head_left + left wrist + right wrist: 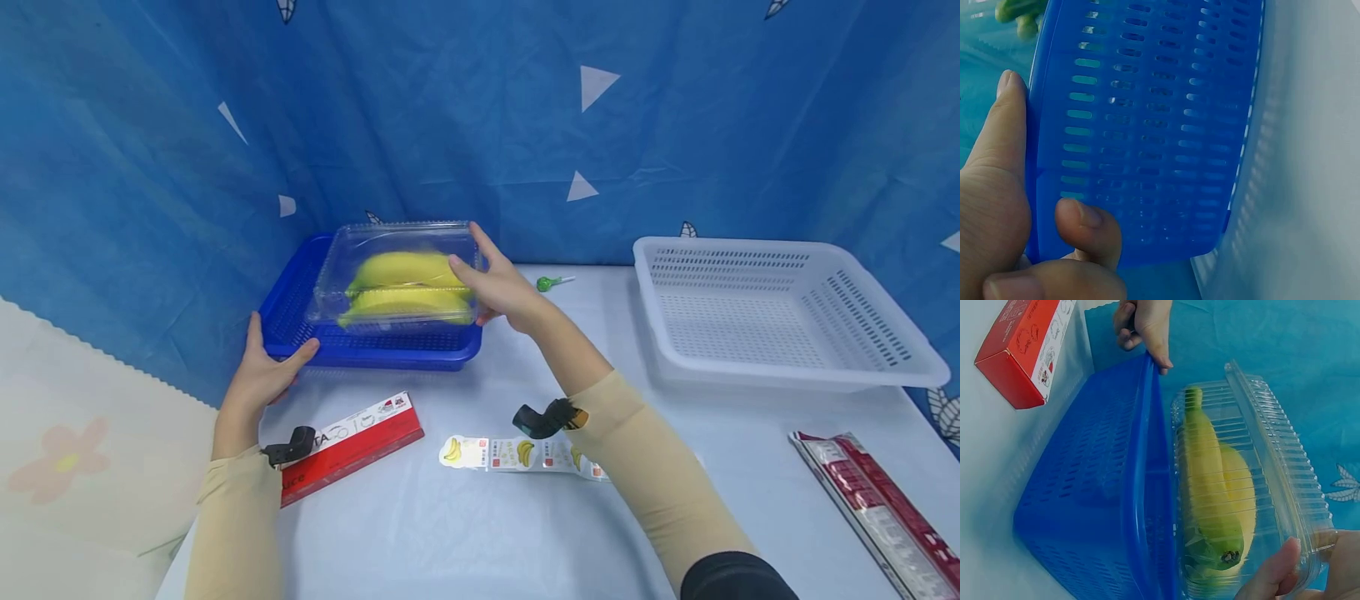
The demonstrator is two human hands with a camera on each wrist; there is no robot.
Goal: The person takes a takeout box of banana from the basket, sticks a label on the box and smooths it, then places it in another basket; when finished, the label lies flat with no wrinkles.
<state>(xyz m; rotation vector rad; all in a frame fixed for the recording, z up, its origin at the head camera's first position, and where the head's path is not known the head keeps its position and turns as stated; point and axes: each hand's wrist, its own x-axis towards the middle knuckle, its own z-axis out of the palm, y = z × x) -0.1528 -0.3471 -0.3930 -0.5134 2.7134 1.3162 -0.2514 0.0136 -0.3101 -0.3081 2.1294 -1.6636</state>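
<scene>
A clear plastic clamshell box (pixel 348 254) with yellow bananas (pixel 405 268) inside is tilted over the blue plastic basket (pixel 375 360). My right hand (pixel 506 290) grips the box by its right end, thumb and fingers on either side, as the right wrist view also shows at the box's hinged edge (pixel 1266 450). At the basket's left front corner, my left hand (pixel 264 367) holds the rim, thumb along it and other fingers curled by the outer wall (pixel 1147 125). The box hides part of the basket's inside.
A red and white carton (pixel 352 446) lies before the basket. Banana-printed stickers (pixel 517 452) lie in a strip at centre. A green lollipop (pixel 545 284) sits behind, a white basket (pixel 750 367) at right, with a red and silver packet (pixel 877 508) in front. A blue curtain (pixel 487 125) hangs behind.
</scene>
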